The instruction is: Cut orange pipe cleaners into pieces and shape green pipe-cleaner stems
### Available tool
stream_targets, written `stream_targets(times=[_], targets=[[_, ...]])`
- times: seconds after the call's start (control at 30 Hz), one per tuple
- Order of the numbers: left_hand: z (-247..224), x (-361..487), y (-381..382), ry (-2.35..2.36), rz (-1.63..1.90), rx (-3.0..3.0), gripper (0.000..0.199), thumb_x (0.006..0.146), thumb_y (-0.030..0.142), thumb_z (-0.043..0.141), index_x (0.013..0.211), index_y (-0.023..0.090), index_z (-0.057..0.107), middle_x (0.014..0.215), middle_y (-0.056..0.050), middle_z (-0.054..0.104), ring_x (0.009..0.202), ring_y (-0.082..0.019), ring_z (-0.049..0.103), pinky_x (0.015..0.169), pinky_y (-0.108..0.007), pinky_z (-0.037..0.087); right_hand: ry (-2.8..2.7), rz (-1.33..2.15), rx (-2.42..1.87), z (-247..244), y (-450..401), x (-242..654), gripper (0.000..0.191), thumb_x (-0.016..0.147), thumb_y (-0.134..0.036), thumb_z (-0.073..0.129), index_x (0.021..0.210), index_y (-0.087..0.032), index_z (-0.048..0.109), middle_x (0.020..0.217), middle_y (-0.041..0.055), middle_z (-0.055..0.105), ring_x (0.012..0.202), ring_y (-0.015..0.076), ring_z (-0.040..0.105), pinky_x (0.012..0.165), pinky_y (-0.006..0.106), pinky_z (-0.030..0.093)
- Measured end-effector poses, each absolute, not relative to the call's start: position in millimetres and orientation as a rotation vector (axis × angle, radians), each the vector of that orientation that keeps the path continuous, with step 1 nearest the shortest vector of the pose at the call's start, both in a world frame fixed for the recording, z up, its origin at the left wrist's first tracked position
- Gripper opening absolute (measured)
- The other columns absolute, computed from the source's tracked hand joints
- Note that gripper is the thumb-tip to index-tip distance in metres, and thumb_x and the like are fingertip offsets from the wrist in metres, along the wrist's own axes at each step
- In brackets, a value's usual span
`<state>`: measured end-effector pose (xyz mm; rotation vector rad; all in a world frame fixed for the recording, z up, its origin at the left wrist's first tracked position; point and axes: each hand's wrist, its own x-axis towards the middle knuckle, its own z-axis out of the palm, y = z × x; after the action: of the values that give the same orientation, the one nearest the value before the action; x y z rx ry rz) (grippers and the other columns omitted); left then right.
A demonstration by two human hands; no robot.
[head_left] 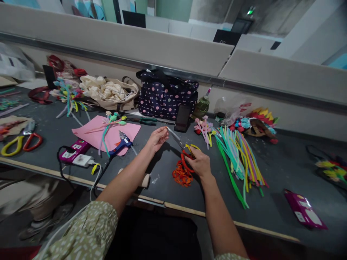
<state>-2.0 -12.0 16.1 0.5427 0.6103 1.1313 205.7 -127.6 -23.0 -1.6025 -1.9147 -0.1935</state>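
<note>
My right hand is closed on a pair of scissors with red and yellow handles, the blades pointing up and to the left. Close to the blade tips, my left hand has its fingertips pinched together; whatever is between them is too small to make out. Below the scissors a small heap of orange-red curled pieces lies on the dark table. Right of my right hand is a bundle of fuzzy craft stems in green, yellow, turquoise and purple.
A glue gun rests on a pink sheet, beside a purple power strip with cables. Behind stand a dark patterned bag and a phone. Other scissors lie left; a purple packet lies right.
</note>
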Motion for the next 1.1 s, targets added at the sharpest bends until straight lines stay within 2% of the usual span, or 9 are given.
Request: stream_targets(times=[0.43,1.1], targets=[[11.5,-1.6,-9.6,0.632,1.121,0.532,0.019,0.071,0.007,0.074,0.084,0.013,0.061,0.061,0.003,0.06,0.053,-0.006,0.059,0.049,-0.014,0.049,-1.956,-0.195,-1.607,-22.2,-128.2,205.8,0.039,0.084,-0.036,0.063,0.116,-0.014,0.065,0.105,0.0129,0.072,0.095,0.0256,0.069,0.082,0.035,0.055],[11.7,-2.1,-11.8,0.678,1.11,0.466,0.016,0.075,0.003,0.069,0.085,0.013,0.06,0.062,0.003,0.06,0.052,-0.006,0.058,0.049,-0.014,0.048,-1.972,-0.13,-1.623,-24.3,-126.6,204.8,0.038,0.084,-0.033,0.062,0.117,-0.015,0.065,0.107,0.0127,0.072,0.097,0.0256,0.068,0.083,0.036,0.055]])
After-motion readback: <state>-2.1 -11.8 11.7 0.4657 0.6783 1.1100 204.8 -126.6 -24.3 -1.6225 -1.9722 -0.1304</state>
